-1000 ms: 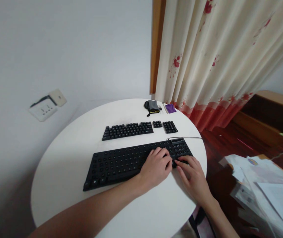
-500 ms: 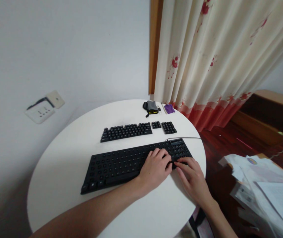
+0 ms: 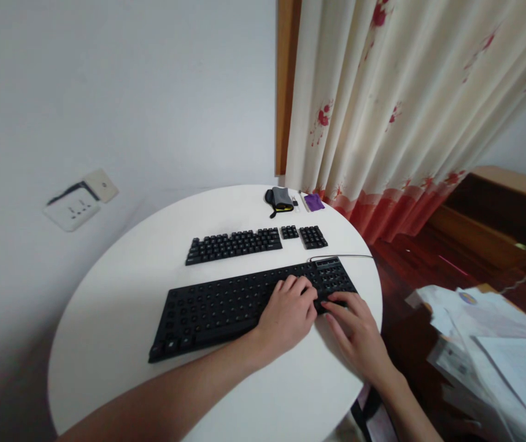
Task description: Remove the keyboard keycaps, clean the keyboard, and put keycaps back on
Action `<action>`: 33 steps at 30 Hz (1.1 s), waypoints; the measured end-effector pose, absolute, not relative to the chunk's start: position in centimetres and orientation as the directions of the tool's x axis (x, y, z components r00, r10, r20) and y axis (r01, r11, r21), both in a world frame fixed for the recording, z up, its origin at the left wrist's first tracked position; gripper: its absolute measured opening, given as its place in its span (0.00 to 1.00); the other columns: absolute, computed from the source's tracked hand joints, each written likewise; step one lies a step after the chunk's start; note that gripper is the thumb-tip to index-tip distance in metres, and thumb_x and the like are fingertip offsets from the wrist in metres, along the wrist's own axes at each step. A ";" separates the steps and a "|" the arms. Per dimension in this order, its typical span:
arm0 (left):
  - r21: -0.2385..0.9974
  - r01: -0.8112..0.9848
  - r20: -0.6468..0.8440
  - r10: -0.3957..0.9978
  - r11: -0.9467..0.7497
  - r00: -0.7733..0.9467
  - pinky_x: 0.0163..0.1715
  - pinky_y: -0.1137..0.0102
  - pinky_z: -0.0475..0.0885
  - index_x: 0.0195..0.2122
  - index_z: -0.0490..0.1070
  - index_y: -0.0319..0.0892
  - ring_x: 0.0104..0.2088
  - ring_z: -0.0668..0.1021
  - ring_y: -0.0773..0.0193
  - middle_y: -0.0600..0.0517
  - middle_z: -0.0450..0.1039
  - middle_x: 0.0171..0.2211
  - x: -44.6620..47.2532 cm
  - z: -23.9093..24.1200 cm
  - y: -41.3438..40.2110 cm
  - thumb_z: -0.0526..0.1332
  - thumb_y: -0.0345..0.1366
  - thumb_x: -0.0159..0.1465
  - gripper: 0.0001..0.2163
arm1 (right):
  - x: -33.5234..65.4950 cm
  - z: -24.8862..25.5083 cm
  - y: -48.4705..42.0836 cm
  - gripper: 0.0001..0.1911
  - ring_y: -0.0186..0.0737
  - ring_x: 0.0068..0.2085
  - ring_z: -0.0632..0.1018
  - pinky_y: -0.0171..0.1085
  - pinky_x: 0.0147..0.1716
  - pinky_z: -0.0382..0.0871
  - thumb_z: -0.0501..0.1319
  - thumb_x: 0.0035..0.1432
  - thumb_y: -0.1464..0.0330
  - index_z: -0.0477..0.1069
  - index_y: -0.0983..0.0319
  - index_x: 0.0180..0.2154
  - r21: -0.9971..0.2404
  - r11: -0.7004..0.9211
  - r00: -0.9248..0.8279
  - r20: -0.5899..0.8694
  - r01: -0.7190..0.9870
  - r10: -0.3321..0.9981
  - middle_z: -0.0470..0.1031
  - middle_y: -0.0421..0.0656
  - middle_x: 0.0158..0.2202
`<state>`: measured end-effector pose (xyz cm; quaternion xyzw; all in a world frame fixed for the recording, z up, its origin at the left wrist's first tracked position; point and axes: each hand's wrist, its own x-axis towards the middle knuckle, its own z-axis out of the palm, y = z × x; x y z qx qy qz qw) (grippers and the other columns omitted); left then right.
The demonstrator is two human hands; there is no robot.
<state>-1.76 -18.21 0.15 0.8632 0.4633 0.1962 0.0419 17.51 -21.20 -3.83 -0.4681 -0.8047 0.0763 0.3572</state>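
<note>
A black keyboard (image 3: 216, 307) lies on a round white table (image 3: 119, 294), and its top looks bare of keycaps. My left hand (image 3: 288, 313) rests on its right half with the fingers loosely bent and nothing in them. My right hand (image 3: 357, 334) lies flat beside it, fingers stretched onto the keyboard's front right corner. Behind the keyboard, black keycaps are laid out in the shape of a keyboard: a long block (image 3: 235, 244), a small block (image 3: 290, 232) and a number block (image 3: 313, 236).
The keyboard's cable (image 3: 345, 256) runs off the table's right edge. A grey and black pouch (image 3: 280, 199) and a purple item (image 3: 314, 201) sit at the far edge by the curtain (image 3: 382, 123). Stacked papers (image 3: 497, 344) lie low on the right. A wall socket (image 3: 72, 209) is at left.
Both hands stay on the right part of the keyboard. The view has drifted slightly, and the keyboard's left end sits a little further left in the picture.
</note>
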 end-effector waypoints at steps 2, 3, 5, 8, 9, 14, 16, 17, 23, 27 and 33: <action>0.255 0.783 0.300 0.816 -0.567 0.494 0.45 0.60 0.66 0.40 0.71 0.44 0.46 0.69 0.56 0.51 0.70 0.44 -1.8 0.1 -18.2 0.56 0.28 0.66 0.06 | 17.5 -3.9 -21.2 0.13 0.50 0.51 0.71 0.52 0.50 0.69 0.57 0.65 0.70 0.73 0.57 0.50 -0.462 0.556 -0.306 0.510 0.692 0.804 0.71 0.49 0.48; 0.257 0.782 0.300 0.816 -0.567 0.494 0.45 0.60 0.66 0.40 0.71 0.44 0.46 0.69 0.56 0.51 0.70 0.44 -1.8 0.1 -18.2 0.56 0.28 0.65 0.06 | 17.5 -4.0 -21.3 0.12 0.49 0.51 0.71 0.52 0.49 0.69 0.57 0.65 0.70 0.73 0.57 0.49 -0.462 0.558 -0.308 0.510 0.689 0.803 0.71 0.48 0.48; 0.259 0.782 0.301 0.817 -0.567 0.492 0.45 0.60 0.66 0.40 0.71 0.44 0.46 0.69 0.56 0.51 0.70 0.43 -1.8 0.1 -18.2 0.56 0.28 0.65 0.06 | 17.5 -3.9 -21.3 0.11 0.49 0.50 0.71 0.52 0.49 0.69 0.57 0.65 0.71 0.74 0.57 0.47 -0.462 0.559 -0.307 0.513 0.689 0.802 0.71 0.48 0.47; 0.255 0.785 0.303 0.817 -0.565 0.490 0.45 0.60 0.66 0.40 0.71 0.44 0.46 0.69 0.56 0.50 0.70 0.44 -1.8 0.1 -18.2 0.57 0.28 0.65 0.07 | 17.5 -3.7 -21.3 0.14 0.49 0.50 0.72 0.52 0.49 0.69 0.57 0.65 0.71 0.72 0.57 0.51 -0.461 0.559 -0.304 0.517 0.689 0.800 0.72 0.48 0.47; 0.254 0.785 0.303 0.817 -0.565 0.490 0.46 0.60 0.66 0.40 0.71 0.44 0.46 0.69 0.56 0.50 0.70 0.44 -1.8 0.1 -18.2 0.56 0.28 0.65 0.07 | 17.5 -3.7 -21.3 0.15 0.49 0.50 0.72 0.52 0.49 0.70 0.57 0.65 0.70 0.72 0.57 0.52 -0.456 0.564 -0.312 0.516 0.689 0.798 0.72 0.48 0.48; 0.258 0.786 0.295 0.820 -0.562 0.490 0.46 0.61 0.66 0.40 0.71 0.44 0.46 0.69 0.57 0.51 0.70 0.44 -1.8 0.1 -18.2 0.57 0.28 0.65 0.07 | 17.4 -3.6 -21.1 0.13 0.50 0.50 0.73 0.53 0.47 0.71 0.57 0.65 0.69 0.75 0.55 0.49 -0.432 0.567 -0.336 0.501 0.702 0.798 0.71 0.49 0.48; 0.259 0.782 0.291 0.818 -0.566 0.496 0.46 0.61 0.66 0.41 0.71 0.44 0.46 0.69 0.56 0.50 0.70 0.44 -1.8 0.2 -18.2 0.57 0.28 0.65 0.07 | 17.4 -3.7 -21.1 0.13 0.50 0.50 0.73 0.53 0.47 0.71 0.57 0.65 0.69 0.76 0.55 0.48 -0.432 0.563 -0.328 0.505 0.704 0.798 0.71 0.49 0.48; 0.260 0.781 0.289 0.818 -0.568 0.498 0.46 0.61 0.66 0.41 0.71 0.44 0.46 0.69 0.56 0.50 0.70 0.44 -1.8 0.3 -18.3 0.57 0.28 0.65 0.07 | 17.4 -3.7 -21.1 0.13 0.50 0.50 0.73 0.53 0.48 0.71 0.57 0.65 0.69 0.76 0.56 0.48 -0.433 0.563 -0.327 0.507 0.703 0.798 0.71 0.49 0.48; 0.265 0.782 0.296 0.819 -0.564 0.491 0.45 0.60 0.66 0.41 0.71 0.44 0.46 0.69 0.56 0.50 0.70 0.43 -1.8 0.2 -18.2 0.57 0.28 0.65 0.07 | 17.5 -3.8 -21.2 0.14 0.50 0.51 0.72 0.53 0.49 0.71 0.57 0.65 0.69 0.74 0.57 0.50 -0.444 0.557 -0.325 0.497 0.701 0.805 0.70 0.49 0.49; 0.259 0.781 0.294 0.817 -0.568 0.497 0.46 0.60 0.66 0.41 0.71 0.44 0.47 0.69 0.56 0.50 0.70 0.44 -1.8 0.2 -18.2 0.57 0.28 0.64 0.07 | 17.5 -3.8 -21.1 0.14 0.50 0.51 0.72 0.53 0.48 0.71 0.57 0.65 0.70 0.74 0.56 0.49 -0.433 0.562 -0.337 0.494 0.704 0.802 0.71 0.49 0.48; 0.255 0.783 0.285 0.818 -0.568 0.500 0.46 0.60 0.67 0.41 0.71 0.44 0.47 0.69 0.56 0.50 0.70 0.44 -1.8 0.2 -18.2 0.56 0.28 0.65 0.07 | 17.5 -3.8 -21.2 0.14 0.51 0.51 0.72 0.53 0.48 0.71 0.57 0.65 0.70 0.74 0.56 0.50 -0.444 0.561 -0.324 0.502 0.699 0.802 0.71 0.49 0.49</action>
